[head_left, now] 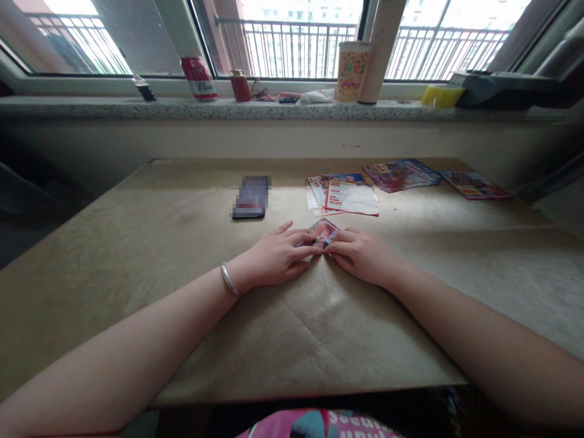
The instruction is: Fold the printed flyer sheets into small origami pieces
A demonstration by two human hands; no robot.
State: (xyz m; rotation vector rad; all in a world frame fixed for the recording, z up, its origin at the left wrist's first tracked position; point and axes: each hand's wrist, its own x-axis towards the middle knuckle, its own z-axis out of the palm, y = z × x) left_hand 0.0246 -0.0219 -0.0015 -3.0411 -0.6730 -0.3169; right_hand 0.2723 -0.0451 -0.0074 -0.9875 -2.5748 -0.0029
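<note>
A small, colourful printed card (325,230) lies on the table between my two hands, its lower edges covered by fingers. My left hand (286,252), with a silver bangle at the wrist, holds the card's left side under its fingertips, the little finger lifted away. On the other side, my right hand (360,252) has its thumb and bent fingers closed at the card's lower right corner. Both sets of fingertips almost meet at the near corner. Just beyond the hands is a loose pile of printed cards (351,198), the top one showing a white side with red marks.
A phone (252,198) lies left of the cards on the beige-covered table (137,243). More colourful cards (404,174) and a small stack (474,184) rest at the far right. The windowsill (274,111) bears a red can (199,79), a paper cup (353,72) and a yellow object (441,96).
</note>
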